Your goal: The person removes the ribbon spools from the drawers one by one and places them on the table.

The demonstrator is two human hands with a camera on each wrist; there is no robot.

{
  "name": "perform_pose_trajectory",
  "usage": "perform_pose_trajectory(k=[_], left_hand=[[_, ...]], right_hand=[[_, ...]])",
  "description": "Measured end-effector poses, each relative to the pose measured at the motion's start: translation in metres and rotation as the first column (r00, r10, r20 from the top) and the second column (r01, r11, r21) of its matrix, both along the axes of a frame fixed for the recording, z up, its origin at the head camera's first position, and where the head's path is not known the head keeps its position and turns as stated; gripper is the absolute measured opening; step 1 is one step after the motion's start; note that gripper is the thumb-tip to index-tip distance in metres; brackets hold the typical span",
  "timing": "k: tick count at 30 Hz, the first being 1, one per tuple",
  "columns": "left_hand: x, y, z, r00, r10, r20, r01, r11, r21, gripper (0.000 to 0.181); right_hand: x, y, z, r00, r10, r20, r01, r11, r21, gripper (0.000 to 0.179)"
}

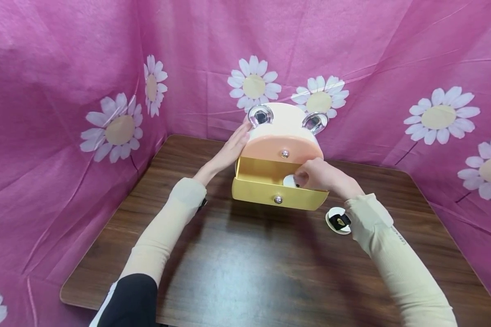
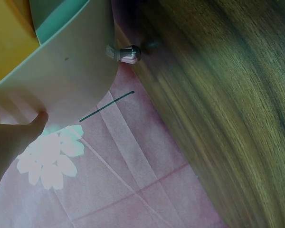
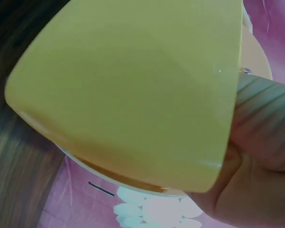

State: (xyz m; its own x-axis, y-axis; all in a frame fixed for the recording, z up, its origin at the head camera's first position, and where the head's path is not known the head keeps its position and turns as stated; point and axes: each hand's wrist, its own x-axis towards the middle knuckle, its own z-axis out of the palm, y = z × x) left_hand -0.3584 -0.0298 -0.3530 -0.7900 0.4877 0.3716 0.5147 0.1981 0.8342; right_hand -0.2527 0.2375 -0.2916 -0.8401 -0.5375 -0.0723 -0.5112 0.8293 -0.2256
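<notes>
Fingers (image 1: 303, 176) of the right hand (image 1: 322, 176) are resting inside a glossy yellow drawer (image 1: 253, 193), bent close together and pinching the right edge of a small white rounded piece (image 1: 289, 180) with a dark spot. From my remote seat I am seeing that piece sitting in the right half of the drawer, just behind its front. In the right wrist view the yellow front is filling most of my picture and covering the fingertips.

The drawer is jutting toward the near side from a white round-topped box (image 1: 284, 119), below a peach drawer front (image 1: 266, 147) that is sitting farther back. A round silver knob (image 1: 285, 154) is showing on the peach front. Two shiny silver eye-like pieces (image 1: 261, 116) are standing at the box's top left and right.

The left hand (image 1: 233, 147) is pressing flat along the box's left side, its fingers stretched straight and holding nothing.

On the dark brown wood-grain tabletop (image 1: 237, 272), right of the box and apart from it, I am seeing a white saucer-like disc (image 1: 335, 211) bearing a black bow-like piece (image 1: 338, 221) with a gold emblem; the right cream sleeve (image 1: 393, 254) is partly covering it. Pink cloth (image 1: 188, 68) with white daisies is hanging on the far side.
</notes>
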Motion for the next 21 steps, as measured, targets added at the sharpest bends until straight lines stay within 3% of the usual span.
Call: perform_pose_trajectory(k=[5, 11, 14, 21], left_hand=[[0.000, 0.001, 0.000, 1.000, 0.013, 0.009, -0.013, 1.000, -0.003, 0.056], [-0.004, 0.001, -0.005, 1.000, 0.013, -0.009, -0.013, 1.000, 0.004, 0.055], [-0.004, 0.001, -0.005, 1.000, 0.011, -0.012, -0.011, 1.000, 0.003, 0.054], [-0.005, 0.002, -0.005, 1.000, 0.017, -0.005, -0.017, 1.000, -0.003, 0.055]], right_hand=[[-0.007, 0.003, -0.010, 0.997, 0.049, -0.061, -0.053, 0.997, -0.063, 0.033], [-0.014, 0.002, -0.020, 0.991, 0.076, -0.112, -0.087, 0.992, -0.095, 0.009], [-0.014, 0.002, -0.023, 0.986, 0.083, -0.147, -0.094, 0.993, -0.069, 0.019], [-0.015, -0.001, -0.024, 0.982, 0.111, -0.155, -0.127, 0.987, -0.100, 0.017]])
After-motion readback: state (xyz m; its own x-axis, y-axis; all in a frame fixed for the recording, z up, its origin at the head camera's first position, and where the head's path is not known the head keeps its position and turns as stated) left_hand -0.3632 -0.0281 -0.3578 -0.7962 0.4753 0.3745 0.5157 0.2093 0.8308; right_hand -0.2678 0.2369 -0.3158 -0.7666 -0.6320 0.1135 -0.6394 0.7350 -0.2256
